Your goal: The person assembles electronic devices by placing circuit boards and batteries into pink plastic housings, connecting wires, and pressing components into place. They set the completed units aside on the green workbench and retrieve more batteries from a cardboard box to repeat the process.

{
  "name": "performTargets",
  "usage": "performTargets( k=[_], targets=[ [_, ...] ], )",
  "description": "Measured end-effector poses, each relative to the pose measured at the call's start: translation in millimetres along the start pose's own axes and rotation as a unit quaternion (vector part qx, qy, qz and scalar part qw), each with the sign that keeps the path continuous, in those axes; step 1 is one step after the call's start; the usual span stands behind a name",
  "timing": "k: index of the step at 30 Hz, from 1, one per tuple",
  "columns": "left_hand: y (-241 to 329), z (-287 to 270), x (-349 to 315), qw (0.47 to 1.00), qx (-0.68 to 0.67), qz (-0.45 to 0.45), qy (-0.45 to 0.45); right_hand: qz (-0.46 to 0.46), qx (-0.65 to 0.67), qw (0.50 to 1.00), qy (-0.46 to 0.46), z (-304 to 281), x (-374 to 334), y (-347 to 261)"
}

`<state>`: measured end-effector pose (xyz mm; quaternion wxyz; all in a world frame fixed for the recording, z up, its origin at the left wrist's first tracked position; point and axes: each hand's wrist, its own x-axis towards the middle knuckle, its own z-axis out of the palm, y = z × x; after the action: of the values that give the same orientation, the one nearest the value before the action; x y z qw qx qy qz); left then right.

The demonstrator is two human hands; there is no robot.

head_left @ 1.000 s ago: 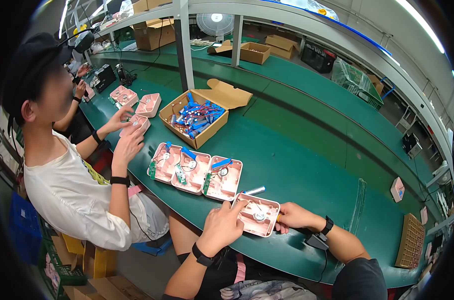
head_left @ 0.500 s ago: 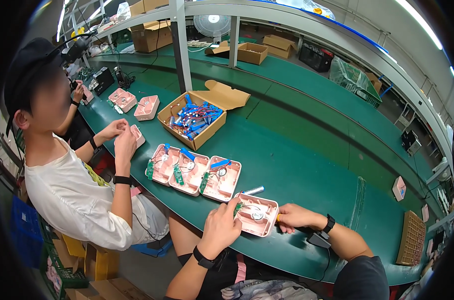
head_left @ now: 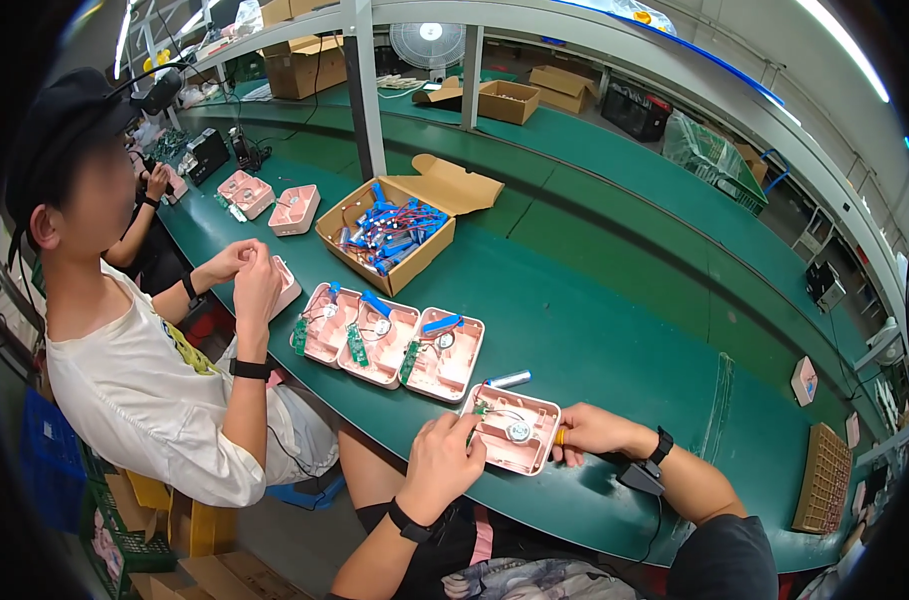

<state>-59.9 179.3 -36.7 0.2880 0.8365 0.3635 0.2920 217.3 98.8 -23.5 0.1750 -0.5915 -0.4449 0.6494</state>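
Note:
A pink plastic housing (head_left: pixel 524 447) with a round silver part and thin wires inside lies on the green table's near edge. My left hand (head_left: pixel 442 458) grips its left corner, fingertips by a small green circuit board (head_left: pixel 479 408). On the other side, my right hand (head_left: pixel 586 430) holds the right edge, with a small yellow bit (head_left: pixel 560 437) at its fingers. A blue and silver cylinder cell (head_left: pixel 508 380) lies just beyond the housing.
Three more pink housings (head_left: pixel 386 340) sit in a row to the left. Behind them stands an open cardboard box (head_left: pixel 389 235) of blue cells. A co-worker in a white shirt (head_left: pixel 144 390) sits at left holding another pink housing (head_left: pixel 286 285). More boxes and a fan stand on the far shelf.
My left hand has drawn back from over the housing to grip its left corner. The co-worker has lifted both hands with a pink housing closer to their chest.

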Motion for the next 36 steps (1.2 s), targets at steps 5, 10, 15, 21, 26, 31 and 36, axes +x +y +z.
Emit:
performTargets(
  k=[5, 10, 15, 21, 26, 31, 36],
  targets=[
    [4, 4, -1, 0.998, 0.062, 0.008, 0.006, 0.022, -0.056, 0.998, 0.005, 2, -4, -16],
    [8, 4, -3, 0.997, 0.080, -0.008, -0.004, 0.050, -0.132, 0.990, 0.017, 0, -6, -30],
    [10, 3, -4, 0.997, 0.082, -0.015, -0.004, 0.025, -0.158, 0.987, -0.015, -8, -1, -22],
    [13, 3, -3, 0.995, 0.099, -0.003, -0.016, 0.007, -0.282, 0.959, -0.009, -23, -25, -46],
    [18, 3, -8, 0.993, 0.118, 0.019, 0.013, -0.281, -0.353, 0.871, 0.196, -9, -37, -59],
    [17, 12, -9, 0.995, 0.065, -0.015, 0.077, -0.161, -0.426, 0.880, 0.137, 33, -10, -73],
    [7, 17, -17, 0.993, 0.050, 0.022, 0.101, -0.117, -0.435, 0.888, 0.092, 32, 0, -77]
  ],
)
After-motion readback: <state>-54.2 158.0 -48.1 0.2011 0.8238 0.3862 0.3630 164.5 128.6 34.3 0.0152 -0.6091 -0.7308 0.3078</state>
